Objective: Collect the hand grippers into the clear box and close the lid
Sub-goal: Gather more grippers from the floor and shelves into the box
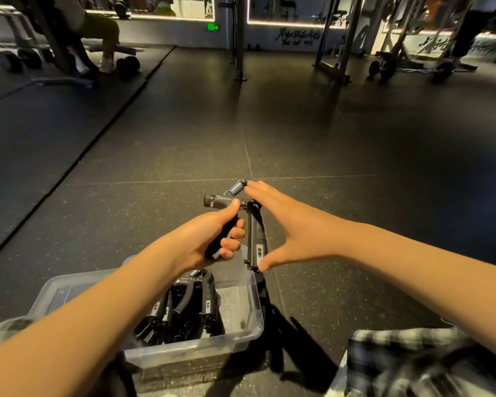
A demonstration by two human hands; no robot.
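Head view: left hand (204, 239) grips hand gripper (255, 242) handle, spring end pointing away; right hand (295, 230) grip wide, touching it.

"You got this" in black on the far wall (269, 38); green exit sign (212, 27) nearby

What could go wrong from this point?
The right hand lays straight fingers against the spring of the hand gripper that the left hand grips; a squeeze could pinch skin. The grippers in the clear box stand tall, so another on top may keep it from closing.
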